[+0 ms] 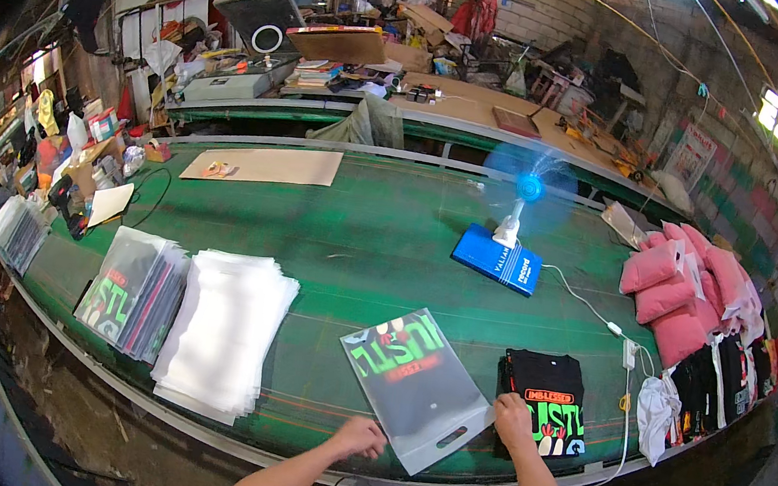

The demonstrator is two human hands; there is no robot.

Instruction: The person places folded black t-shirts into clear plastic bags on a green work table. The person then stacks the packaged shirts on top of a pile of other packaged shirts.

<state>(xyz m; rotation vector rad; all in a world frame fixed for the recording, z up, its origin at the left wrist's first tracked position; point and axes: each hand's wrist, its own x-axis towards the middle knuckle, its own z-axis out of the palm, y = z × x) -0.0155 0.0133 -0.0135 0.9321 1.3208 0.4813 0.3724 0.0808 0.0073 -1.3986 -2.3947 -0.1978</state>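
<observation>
A frosted plastic bag (428, 401) with a die-cut handle lies slanted on the green table (351, 253), a dark printed T-shirt inside it. My left hand (362, 437), fingers curled, is beside the bag's lower left edge; whether it touches the bag is unclear. My right hand (513, 417) is at the bag's lower right corner, fingers bent, beside a pile of folded black T-shirts (553, 391) with green and red print. Its hold on the corner cannot be made out. To the left are a stack of empty-looking plastic bags (221, 332) and a stack of bagged shirts (131, 295).
A running blue fan (530, 187) stands on a blue record book (498, 258), its cable leading to a power strip (629, 354). Pink packages (681, 293) and folded clothes are heaped at the right. A flat cardboard sheet (267, 164) lies near the far edge.
</observation>
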